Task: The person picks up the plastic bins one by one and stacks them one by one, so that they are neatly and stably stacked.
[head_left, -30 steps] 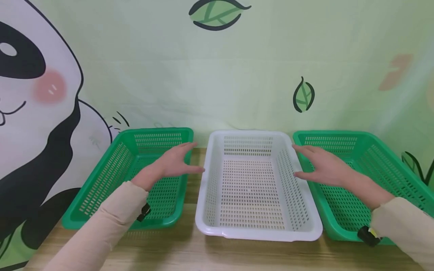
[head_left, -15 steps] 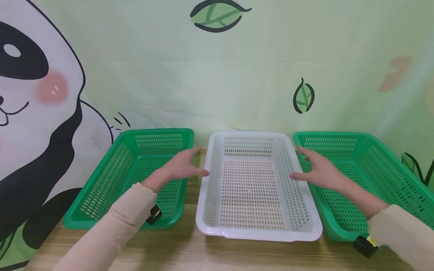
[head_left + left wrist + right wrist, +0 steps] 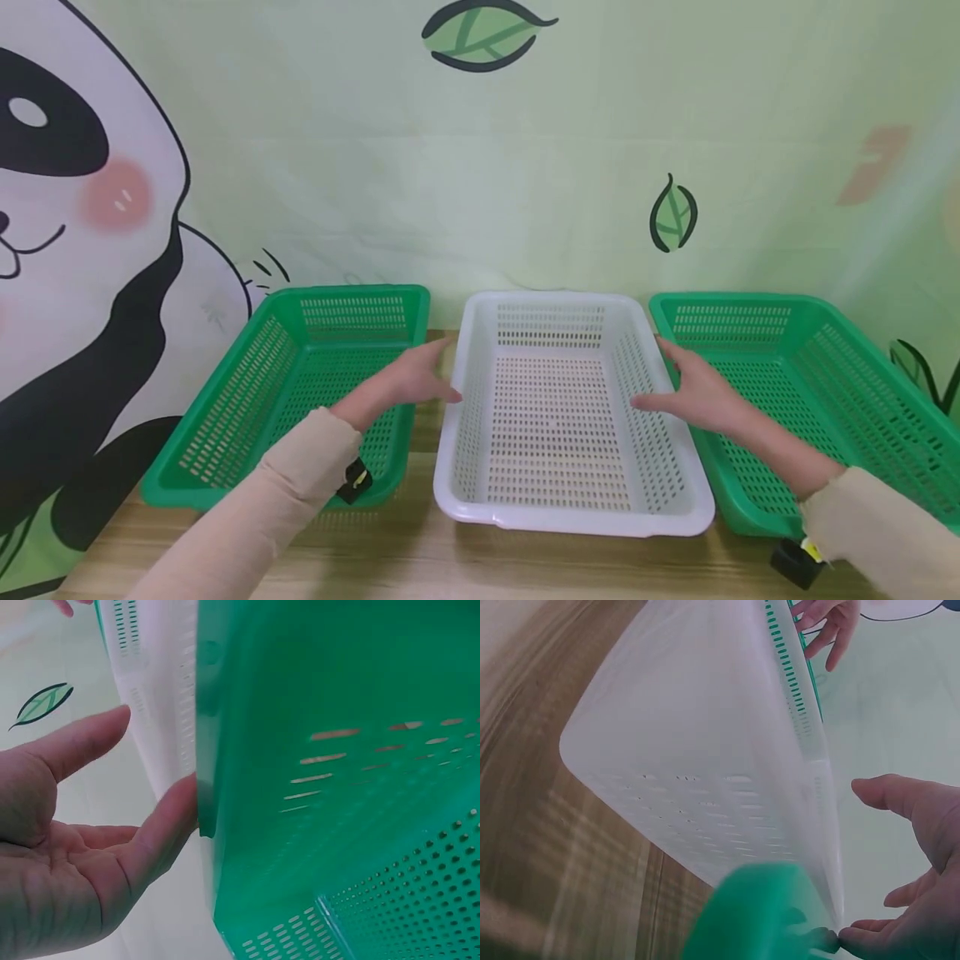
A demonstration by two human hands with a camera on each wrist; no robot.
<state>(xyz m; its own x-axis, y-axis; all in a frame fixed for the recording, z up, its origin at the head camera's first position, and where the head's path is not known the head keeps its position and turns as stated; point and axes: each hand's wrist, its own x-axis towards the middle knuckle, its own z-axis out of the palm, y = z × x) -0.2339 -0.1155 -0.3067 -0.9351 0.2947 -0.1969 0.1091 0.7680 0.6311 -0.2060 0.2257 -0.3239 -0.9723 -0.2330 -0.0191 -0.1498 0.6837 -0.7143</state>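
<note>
And it's the left hand (image 3: 415, 377) at nine o'clock of the white basket (image 3: 555, 433), grip wide, thumb and fingers spread and holding nothing, the thumb tip right at the rim. Across the way, the right hand (image 3: 701, 396) sits at three o'clock, grip just as wide and bare, thumb pointing back toward nine over that side of the basket. Is either hand actually touching plastic? Hard to call from these angles. The white basket stands upright in the middle, perforated floor on full show, front rim facing six. To its nine o'clock, the left green basket (image 3: 352, 317), a strip of wood-grain counter (image 3: 480, 567) showing between the two, the left forearm crossing above. To its three, the right green basket (image 3: 795, 425), just beside the white one. Pale padded sleeves (image 3: 877, 521) on both arms, a black device (image 3: 356, 481) under each cuff. And up at twelve, behind everything, the pale green backdrop (image 3: 555, 200): a large leaf print (image 3: 480, 35) near twelve, a smaller leaf print (image 3: 672, 217) at one, a big panda picture (image 3: 97, 275) filling ten.
</note>
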